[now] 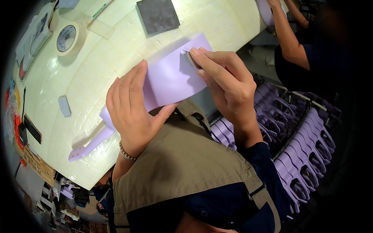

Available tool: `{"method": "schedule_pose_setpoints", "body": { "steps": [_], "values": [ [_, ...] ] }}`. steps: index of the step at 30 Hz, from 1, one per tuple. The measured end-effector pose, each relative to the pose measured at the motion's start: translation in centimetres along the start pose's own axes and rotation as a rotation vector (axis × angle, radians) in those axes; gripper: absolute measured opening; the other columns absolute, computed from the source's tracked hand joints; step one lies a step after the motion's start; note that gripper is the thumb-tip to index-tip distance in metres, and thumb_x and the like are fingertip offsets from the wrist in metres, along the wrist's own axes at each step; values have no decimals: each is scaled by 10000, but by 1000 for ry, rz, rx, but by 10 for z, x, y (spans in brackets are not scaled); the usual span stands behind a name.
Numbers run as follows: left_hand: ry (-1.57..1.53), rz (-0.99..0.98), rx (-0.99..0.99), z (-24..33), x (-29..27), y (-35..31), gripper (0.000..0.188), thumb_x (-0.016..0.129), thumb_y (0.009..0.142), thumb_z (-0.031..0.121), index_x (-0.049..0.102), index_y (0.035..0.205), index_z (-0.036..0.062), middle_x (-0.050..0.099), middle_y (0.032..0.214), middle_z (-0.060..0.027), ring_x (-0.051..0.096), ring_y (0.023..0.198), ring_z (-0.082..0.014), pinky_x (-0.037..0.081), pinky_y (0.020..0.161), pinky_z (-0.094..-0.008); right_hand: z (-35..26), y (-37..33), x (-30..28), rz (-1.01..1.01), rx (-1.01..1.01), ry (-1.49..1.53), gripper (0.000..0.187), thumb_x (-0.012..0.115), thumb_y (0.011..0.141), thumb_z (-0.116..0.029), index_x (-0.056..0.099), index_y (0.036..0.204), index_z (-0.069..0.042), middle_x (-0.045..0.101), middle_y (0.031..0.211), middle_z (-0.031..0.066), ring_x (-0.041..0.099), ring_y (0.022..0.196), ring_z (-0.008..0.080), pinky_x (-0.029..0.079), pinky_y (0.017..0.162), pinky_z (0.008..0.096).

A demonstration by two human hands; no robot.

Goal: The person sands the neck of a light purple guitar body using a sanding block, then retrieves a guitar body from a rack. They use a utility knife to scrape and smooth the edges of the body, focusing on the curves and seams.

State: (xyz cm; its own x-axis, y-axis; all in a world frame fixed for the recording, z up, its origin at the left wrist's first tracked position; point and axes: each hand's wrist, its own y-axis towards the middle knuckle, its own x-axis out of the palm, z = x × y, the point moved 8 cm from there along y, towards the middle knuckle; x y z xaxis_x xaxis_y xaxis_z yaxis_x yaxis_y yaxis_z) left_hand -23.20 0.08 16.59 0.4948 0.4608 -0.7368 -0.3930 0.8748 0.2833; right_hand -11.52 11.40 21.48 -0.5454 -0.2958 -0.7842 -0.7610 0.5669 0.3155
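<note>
A glossy light-purple curved part (175, 75) lies tilted over the near edge of the table. From its left end a narrow arm with small holes (91, 145) reaches down to the left. My left hand (134, 105) grips the part, fingers over its left side and thumb along the lower edge. At the part's right end, my right hand (229, 79) pinches a small thin grey piece (188, 58) against the purple surface. Fingers cover most of that piece, so its kind is unclear.
On the pale table (105, 77) are a dark square block (158, 15), masking tape (79, 39), a pen (99, 13), a small grey block (64, 106) and a phone (32, 129). Several purple parts (299, 155) hang on racks to the right. A co-worker's arm (285, 35) is at upper right.
</note>
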Motion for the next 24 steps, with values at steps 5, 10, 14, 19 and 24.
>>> {"method": "schedule_pose_setpoints", "body": {
  "steps": [5,10,14,19,24],
  "values": [
    [-7,-8,-3,0,0,1,870,850,587,267,481,1333,14,576,1242,-155,555,1089,-342,403,926,-431,-2,0,3,4,10,-34,452,691,703,147,692,1115,-39,617,962,126,681,862,219,560,704,280],
    [-10,5,1,-2,1,-1,874,852,587,269,480,1336,16,576,1241,-154,553,1088,-342,401,930,-432,-3,1,1,-20,11,-44,439,716,691,96,698,1101,-61,625,935,112,670,827,227,555,677,293],
    [-11,9,-2,-1,0,0,875,853,587,270,479,1338,18,577,1240,-152,551,1090,-341,399,934,-432,1,2,-1,38,-35,-21,425,759,673,14,701,1081,-85,639,892,93,644,790,250,545,648,318],
    [-13,10,6,0,0,0,877,851,587,267,478,1340,18,575,1243,-153,551,1091,-342,399,935,-433,-1,2,0,32,5,-31,434,728,681,66,700,1092,-70,635,918,104,654,807,236,548,667,301],
    [-15,5,6,0,0,1,873,849,588,264,478,1338,14,575,1240,-156,550,1092,-344,398,935,-433,-3,1,4,-15,37,-59,454,679,702,153,700,1110,-44,620,964,120,675,856,208,544,701,261]
  ]
}}
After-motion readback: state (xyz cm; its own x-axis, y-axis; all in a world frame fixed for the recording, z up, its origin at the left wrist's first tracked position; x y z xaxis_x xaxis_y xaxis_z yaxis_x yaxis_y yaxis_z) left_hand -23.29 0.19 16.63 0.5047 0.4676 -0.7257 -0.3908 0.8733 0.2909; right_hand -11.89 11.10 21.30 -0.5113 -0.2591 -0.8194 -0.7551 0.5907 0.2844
